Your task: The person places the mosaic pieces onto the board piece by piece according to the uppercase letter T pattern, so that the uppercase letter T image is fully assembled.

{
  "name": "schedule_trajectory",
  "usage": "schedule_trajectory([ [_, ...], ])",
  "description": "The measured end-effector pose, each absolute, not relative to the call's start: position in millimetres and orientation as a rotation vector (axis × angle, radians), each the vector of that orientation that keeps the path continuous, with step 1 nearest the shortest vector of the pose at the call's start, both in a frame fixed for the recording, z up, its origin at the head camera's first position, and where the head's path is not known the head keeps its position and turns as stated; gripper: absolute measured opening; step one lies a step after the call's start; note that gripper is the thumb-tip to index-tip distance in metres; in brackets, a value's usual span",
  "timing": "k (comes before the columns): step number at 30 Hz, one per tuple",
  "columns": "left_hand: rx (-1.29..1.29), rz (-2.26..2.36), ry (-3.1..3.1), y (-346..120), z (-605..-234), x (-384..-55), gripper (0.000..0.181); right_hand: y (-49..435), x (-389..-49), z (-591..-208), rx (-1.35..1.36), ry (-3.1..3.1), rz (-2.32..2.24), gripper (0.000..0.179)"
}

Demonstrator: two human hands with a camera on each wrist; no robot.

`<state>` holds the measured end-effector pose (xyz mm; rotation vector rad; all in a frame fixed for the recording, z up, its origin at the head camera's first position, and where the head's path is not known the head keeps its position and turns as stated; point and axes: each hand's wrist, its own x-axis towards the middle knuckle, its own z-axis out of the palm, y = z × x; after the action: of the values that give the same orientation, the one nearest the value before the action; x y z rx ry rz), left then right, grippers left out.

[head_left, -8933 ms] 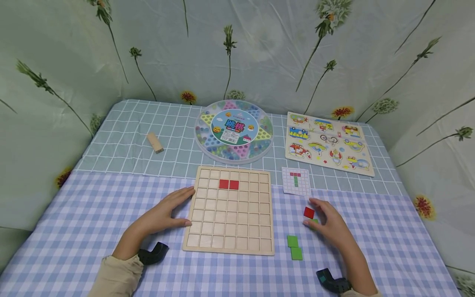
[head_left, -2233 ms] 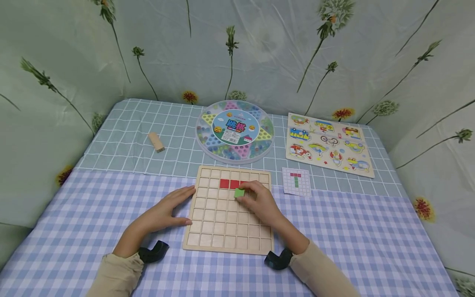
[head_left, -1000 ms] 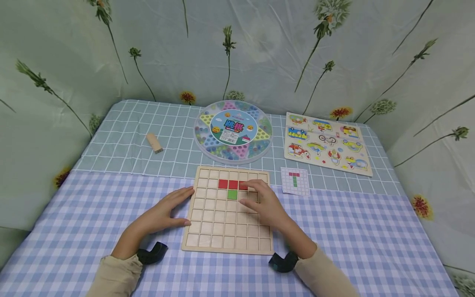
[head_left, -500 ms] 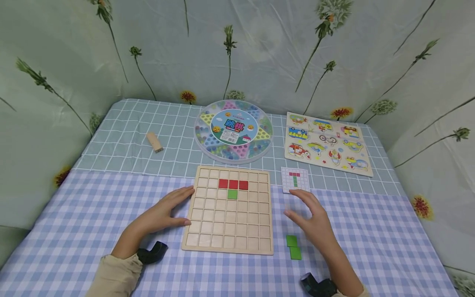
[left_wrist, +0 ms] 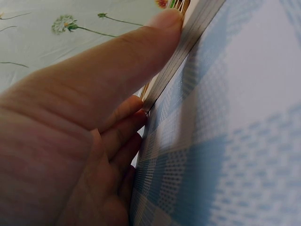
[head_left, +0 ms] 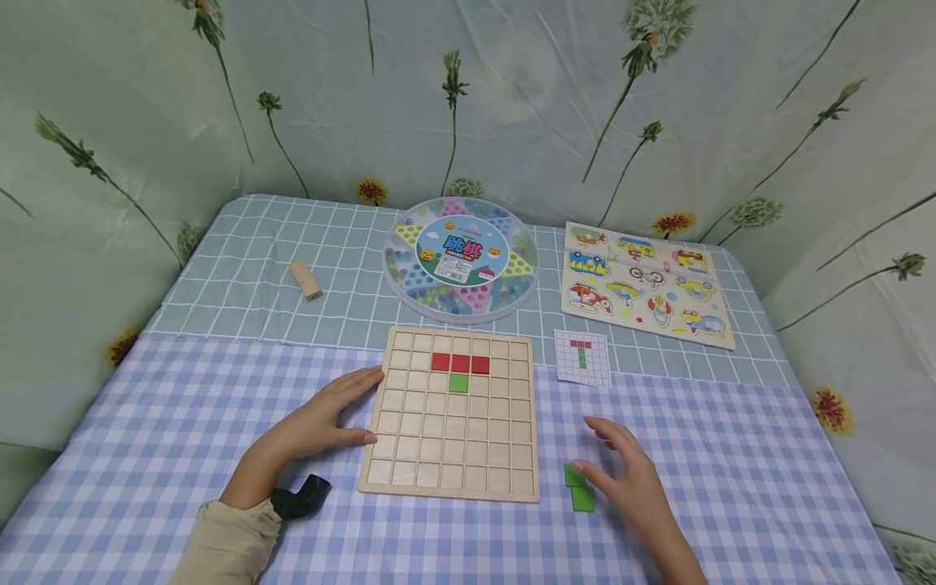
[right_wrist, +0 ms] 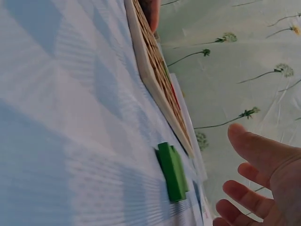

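Note:
A square wooden grid board (head_left: 453, 439) lies mid-table in the head view. Three red tiles (head_left: 460, 363) form a row in its upper part, and one green tile (head_left: 458, 383) sits under the middle red one. My left hand (head_left: 314, 424) touches the board's left edge with fingertips and thumb, fingers fairly straight. Right of the board, two more green tiles (head_left: 582, 499) lie on the cloth, one overlapping the other's corner. Over them hovers my right hand (head_left: 629, 471), thumb and fingers spread, nothing between them; the right wrist view shows those green tiles (right_wrist: 173, 172) beyond the fingertips.
A pattern card (head_left: 582, 357) with a red and green T lies right of the board. Behind are a round Chinese checkers box (head_left: 462, 258), a vehicle picture puzzle (head_left: 647, 284) and a small wooden block (head_left: 305, 280). A flower-print curtain (head_left: 512, 97) hangs at the back.
A third red tile and a green tile have been put on the board. My right hand has let go of the green tile and moved right, then down toward the two green tiles. The left hand stays put.

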<state>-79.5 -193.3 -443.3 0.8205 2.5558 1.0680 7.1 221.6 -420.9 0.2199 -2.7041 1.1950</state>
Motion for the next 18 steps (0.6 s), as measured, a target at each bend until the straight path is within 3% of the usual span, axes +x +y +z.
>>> schedule_trajectory([
  [18, 0.817, 1.069, 2.557, -193, -442, -79, 0.087, 217, 20, -438, 0.128, -2.947, 1.150, 0.059],
])
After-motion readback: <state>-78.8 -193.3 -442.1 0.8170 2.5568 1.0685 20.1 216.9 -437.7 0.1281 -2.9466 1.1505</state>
